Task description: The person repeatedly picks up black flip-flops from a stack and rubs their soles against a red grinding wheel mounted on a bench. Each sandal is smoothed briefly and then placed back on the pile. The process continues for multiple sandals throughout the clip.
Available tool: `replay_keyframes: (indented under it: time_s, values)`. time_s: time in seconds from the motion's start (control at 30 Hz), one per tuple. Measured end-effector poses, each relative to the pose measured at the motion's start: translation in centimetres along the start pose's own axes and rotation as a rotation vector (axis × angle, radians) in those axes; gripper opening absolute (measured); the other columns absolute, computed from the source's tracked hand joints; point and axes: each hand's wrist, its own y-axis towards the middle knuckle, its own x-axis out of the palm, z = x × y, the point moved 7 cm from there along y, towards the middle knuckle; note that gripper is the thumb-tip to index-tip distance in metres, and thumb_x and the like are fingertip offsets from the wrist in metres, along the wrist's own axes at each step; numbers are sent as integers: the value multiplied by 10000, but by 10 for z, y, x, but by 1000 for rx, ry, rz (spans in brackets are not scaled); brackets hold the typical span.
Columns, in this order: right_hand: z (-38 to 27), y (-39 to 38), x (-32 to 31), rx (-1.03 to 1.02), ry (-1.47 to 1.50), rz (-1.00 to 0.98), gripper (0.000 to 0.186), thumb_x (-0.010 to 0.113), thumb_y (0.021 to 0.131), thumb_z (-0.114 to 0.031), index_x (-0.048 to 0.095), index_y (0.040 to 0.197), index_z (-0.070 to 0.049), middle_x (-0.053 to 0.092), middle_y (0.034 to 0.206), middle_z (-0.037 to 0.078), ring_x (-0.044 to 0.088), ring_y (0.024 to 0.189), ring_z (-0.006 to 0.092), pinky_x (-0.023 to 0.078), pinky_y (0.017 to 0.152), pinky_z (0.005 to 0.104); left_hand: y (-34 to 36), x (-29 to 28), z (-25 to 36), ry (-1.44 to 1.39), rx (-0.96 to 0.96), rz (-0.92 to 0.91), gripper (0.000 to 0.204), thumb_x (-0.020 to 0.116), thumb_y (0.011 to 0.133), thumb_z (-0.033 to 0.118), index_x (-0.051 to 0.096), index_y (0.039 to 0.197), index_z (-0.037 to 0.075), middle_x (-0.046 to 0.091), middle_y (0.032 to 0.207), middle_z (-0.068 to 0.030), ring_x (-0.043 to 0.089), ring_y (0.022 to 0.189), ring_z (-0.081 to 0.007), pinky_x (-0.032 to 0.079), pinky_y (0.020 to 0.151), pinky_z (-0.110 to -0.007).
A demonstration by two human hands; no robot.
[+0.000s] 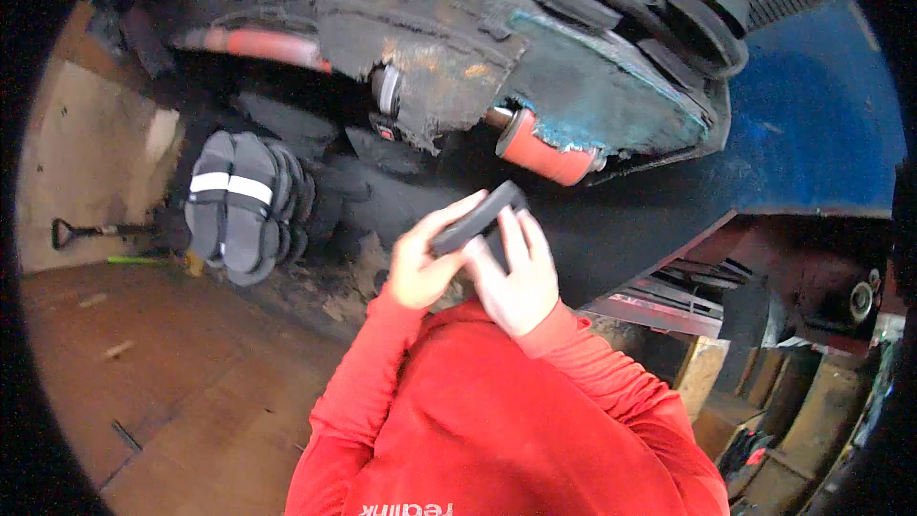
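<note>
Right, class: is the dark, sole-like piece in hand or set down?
In hand: the left hand grips the dark, sole-like piece at one end; the right hand touches it nearer the other.

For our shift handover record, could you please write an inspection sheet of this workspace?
Surface: worn machine top, ragged along its lower edge; dark soles rest on it.
Job's things: dark sole-like piece, below and left of the orange roller.
Clutter: pale scrap on the brown floor.
Grip: left hand and right hand both hold the piece.
Cables: nothing seen.
Surroundings: banded grey soles at left; blue panel and wooden compartments at right.
</note>
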Motion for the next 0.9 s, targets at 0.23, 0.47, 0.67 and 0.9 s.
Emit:
replay_keyframes:
  time_s: [0.23, 0.47, 0.67, 0.9]
  values:
    - [-17, 33, -67, 37, 314, 318, 430, 817, 737, -202, 692, 1132, -87, 616, 1272, 215, 655, 979, 361, 553, 800, 432, -20, -140, 229, 795, 178, 835, 239, 610, 982, 167, 705, 998, -51, 729, 952, -110, 703, 858, -223, 560, 790, -367]
    - [45, 45, -149, 69, 122, 502, 526, 819, 730, -137, 663, 1216, -13, 664, 1139, 171, 636, 1027, 347, 526, 907, 430, 19, -68, 259, -6, 473, 586, 819, 664, 722, -136, 358, 1479, -74, 462, 1454, -144, 464, 1307, -249, 311, 1150, -365]
    - [113, 123, -209, 12, -167, 642, 619, 839, 731, -137, 627, 1305, -40, 624, 1267, 157, 569, 1193, 349, 446, 1043, 432, 156, 34, 233, -478, 352, -30, 633, 644, 851, -71, 399, 1420, 59, 565, 1274, -141, 639, 1091, -314, 596, 852, -490]
    - [152, 151, -206, -78, -86, 416, 435, 635, 828, -9, 652, 1251, -105, 688, 1197, 138, 648, 1146, 314, 513, 994, 399, 210, 85, 173, -434, 14, 41, 749, 600, 936, 66, 132, 1515, -14, 574, 1227, -247, 686, 980, -425, 619, 812, -508]
